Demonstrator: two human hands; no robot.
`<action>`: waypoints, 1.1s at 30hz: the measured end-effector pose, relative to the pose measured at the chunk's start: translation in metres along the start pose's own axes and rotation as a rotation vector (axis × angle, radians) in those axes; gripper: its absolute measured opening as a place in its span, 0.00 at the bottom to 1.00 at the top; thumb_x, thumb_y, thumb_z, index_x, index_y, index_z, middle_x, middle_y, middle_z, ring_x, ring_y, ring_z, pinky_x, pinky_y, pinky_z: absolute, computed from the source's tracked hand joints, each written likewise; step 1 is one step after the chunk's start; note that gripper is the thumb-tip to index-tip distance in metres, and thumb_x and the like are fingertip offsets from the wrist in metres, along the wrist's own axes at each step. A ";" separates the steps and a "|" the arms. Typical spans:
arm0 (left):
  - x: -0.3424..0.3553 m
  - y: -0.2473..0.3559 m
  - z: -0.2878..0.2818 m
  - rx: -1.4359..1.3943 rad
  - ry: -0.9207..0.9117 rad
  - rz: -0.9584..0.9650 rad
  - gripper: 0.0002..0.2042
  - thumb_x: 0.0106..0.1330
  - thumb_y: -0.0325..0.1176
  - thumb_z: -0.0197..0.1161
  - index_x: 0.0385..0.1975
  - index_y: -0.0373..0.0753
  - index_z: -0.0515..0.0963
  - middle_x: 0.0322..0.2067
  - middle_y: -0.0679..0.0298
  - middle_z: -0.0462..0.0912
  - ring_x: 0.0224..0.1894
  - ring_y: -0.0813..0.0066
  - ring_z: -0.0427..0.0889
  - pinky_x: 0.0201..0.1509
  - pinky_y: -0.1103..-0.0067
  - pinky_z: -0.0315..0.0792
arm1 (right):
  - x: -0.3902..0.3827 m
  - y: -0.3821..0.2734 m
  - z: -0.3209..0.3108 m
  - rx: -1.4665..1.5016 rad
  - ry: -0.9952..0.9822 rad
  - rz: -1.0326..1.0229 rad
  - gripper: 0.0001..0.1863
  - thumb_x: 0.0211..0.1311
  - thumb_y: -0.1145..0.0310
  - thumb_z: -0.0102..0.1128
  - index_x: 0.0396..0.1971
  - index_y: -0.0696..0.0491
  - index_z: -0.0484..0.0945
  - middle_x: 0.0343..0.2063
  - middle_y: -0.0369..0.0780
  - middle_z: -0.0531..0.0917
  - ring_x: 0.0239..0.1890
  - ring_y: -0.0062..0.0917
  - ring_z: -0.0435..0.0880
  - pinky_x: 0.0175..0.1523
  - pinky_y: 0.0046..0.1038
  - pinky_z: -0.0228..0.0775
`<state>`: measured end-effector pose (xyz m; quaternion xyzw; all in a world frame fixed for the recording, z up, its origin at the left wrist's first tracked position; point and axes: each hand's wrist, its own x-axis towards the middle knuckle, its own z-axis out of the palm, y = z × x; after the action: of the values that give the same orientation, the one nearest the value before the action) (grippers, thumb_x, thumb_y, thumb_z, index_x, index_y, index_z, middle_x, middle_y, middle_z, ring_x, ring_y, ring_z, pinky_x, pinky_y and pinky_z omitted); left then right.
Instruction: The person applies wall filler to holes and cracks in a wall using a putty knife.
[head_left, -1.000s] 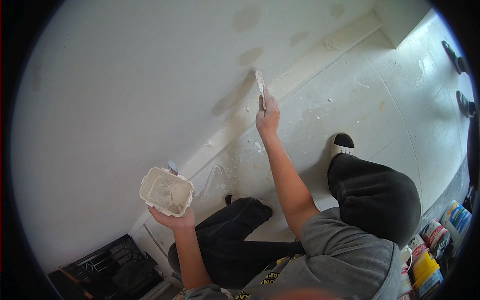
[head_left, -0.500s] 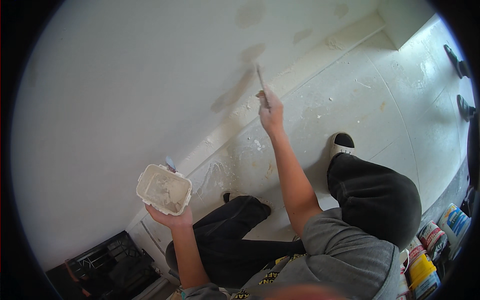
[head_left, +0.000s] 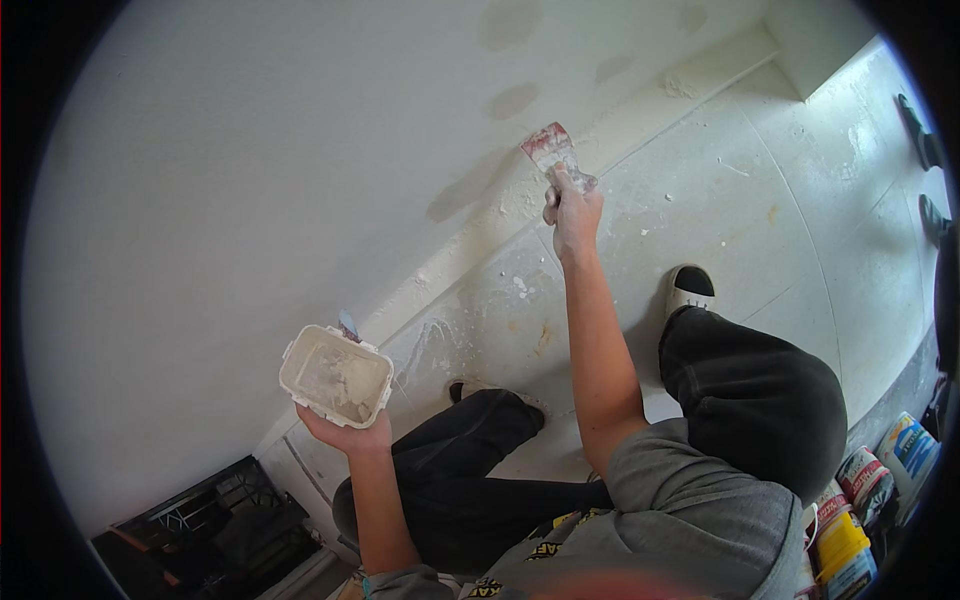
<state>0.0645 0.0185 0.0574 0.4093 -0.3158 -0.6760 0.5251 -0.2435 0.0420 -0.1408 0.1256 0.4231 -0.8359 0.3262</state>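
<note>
My left hand (head_left: 352,433) grips a white plastic tub (head_left: 297,352) from beneath and its near side. Light putty (head_left: 352,384) is smeared over the tub's inside. Past the tub's far edge a small blue-grey blade (head_left: 348,325) sticks up; whether it touches the tub I cannot tell. My right hand (head_left: 577,222), dusty with white, is closed round the handle of a putty knife (head_left: 551,150). The knife's broad, reddish, putty-streaked blade faces me, near the foot of the wall. Damp-looking darker patches (head_left: 513,101) mark the white wall (head_left: 230,180) beyond it.
Putty crumbs lie along the wall's bottom ledge (head_left: 480,228) and spot the pale floor (head_left: 760,240). Several paint buckets (head_left: 845,545) stand at lower right. A black crate (head_left: 225,520) sits at lower left. Another person's dark shoes (head_left: 915,130) show at far right.
My right hand has moved slightly right and down, turning the putty knife from edge-on to show its blade face. The tub has shifted a little to the right.
</note>
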 end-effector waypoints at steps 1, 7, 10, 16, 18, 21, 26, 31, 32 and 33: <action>-0.001 -0.001 0.000 -0.009 0.011 0.000 0.27 0.70 0.52 0.45 0.64 0.42 0.68 0.59 0.57 0.74 0.61 0.55 0.74 0.63 0.60 0.70 | 0.001 -0.002 0.005 0.013 -0.012 -0.014 0.10 0.68 0.68 0.59 0.26 0.52 0.71 0.14 0.33 0.72 0.12 0.14 0.67 0.14 0.20 0.53; 0.000 -0.003 0.001 0.009 -0.037 0.005 0.28 0.71 0.52 0.45 0.65 0.42 0.67 0.60 0.57 0.74 0.61 0.55 0.74 0.64 0.60 0.70 | 0.003 -0.009 0.025 0.071 0.034 -0.081 0.10 0.68 0.67 0.60 0.26 0.53 0.72 0.14 0.33 0.73 0.12 0.14 0.67 0.15 0.20 0.54; -0.001 -0.001 0.004 0.002 0.001 -0.004 0.28 0.71 0.52 0.44 0.65 0.42 0.67 0.60 0.57 0.74 0.61 0.55 0.74 0.64 0.60 0.70 | 0.000 -0.005 0.020 0.071 0.010 -0.080 0.10 0.68 0.67 0.60 0.27 0.53 0.72 0.14 0.33 0.73 0.12 0.14 0.67 0.15 0.19 0.54; -0.003 -0.001 0.005 0.019 -0.041 0.008 0.28 0.71 0.52 0.44 0.65 0.41 0.67 0.60 0.56 0.74 0.61 0.54 0.74 0.64 0.60 0.70 | -0.008 0.007 -0.003 -0.028 0.043 -0.040 0.10 0.67 0.68 0.60 0.25 0.52 0.72 0.13 0.32 0.71 0.11 0.14 0.65 0.15 0.20 0.53; -0.002 -0.002 0.004 0.021 -0.043 0.007 0.28 0.71 0.53 0.44 0.65 0.41 0.67 0.60 0.56 0.74 0.61 0.54 0.74 0.64 0.60 0.70 | -0.007 0.009 -0.003 -0.050 0.097 -0.032 0.11 0.67 0.68 0.60 0.24 0.51 0.72 0.12 0.31 0.70 0.10 0.15 0.64 0.15 0.21 0.52; -0.001 -0.003 0.004 0.017 -0.037 0.007 0.29 0.71 0.53 0.44 0.65 0.42 0.67 0.60 0.56 0.73 0.61 0.54 0.74 0.64 0.60 0.70 | 0.001 0.007 0.005 -0.041 0.046 -0.057 0.10 0.67 0.68 0.60 0.27 0.54 0.72 0.14 0.32 0.73 0.12 0.14 0.67 0.16 0.21 0.56; -0.001 -0.002 0.004 0.033 -0.071 0.018 0.29 0.71 0.53 0.44 0.65 0.41 0.67 0.60 0.55 0.73 0.61 0.54 0.74 0.63 0.60 0.70 | 0.009 0.004 0.028 -0.126 0.113 -0.194 0.12 0.67 0.68 0.59 0.24 0.56 0.72 0.14 0.34 0.74 0.15 0.17 0.72 0.22 0.24 0.61; -0.001 -0.002 -0.001 0.025 -0.033 0.015 0.28 0.71 0.53 0.45 0.65 0.41 0.67 0.59 0.55 0.74 0.61 0.54 0.74 0.63 0.60 0.71 | 0.003 -0.001 0.035 -0.129 0.077 -0.277 0.15 0.67 0.66 0.61 0.20 0.51 0.71 0.12 0.31 0.71 0.13 0.13 0.66 0.18 0.20 0.54; -0.001 -0.002 -0.001 0.022 -0.031 0.012 0.28 0.71 0.53 0.45 0.65 0.41 0.67 0.59 0.55 0.74 0.61 0.54 0.74 0.63 0.60 0.71 | 0.000 -0.002 0.033 -0.169 0.062 -0.291 0.15 0.67 0.66 0.61 0.20 0.52 0.72 0.12 0.31 0.71 0.13 0.14 0.66 0.19 0.20 0.55; 0.000 -0.001 -0.001 0.012 -0.033 0.004 0.28 0.71 0.53 0.45 0.65 0.41 0.67 0.59 0.56 0.74 0.61 0.54 0.74 0.63 0.60 0.71 | -0.004 -0.001 0.029 -0.173 0.062 -0.293 0.15 0.67 0.66 0.61 0.20 0.52 0.72 0.12 0.31 0.71 0.13 0.14 0.66 0.19 0.20 0.55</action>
<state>0.0650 0.0190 0.0562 0.4006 -0.3291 -0.6799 0.5187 -0.2395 0.0210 -0.1201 0.0599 0.5171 -0.8307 0.1972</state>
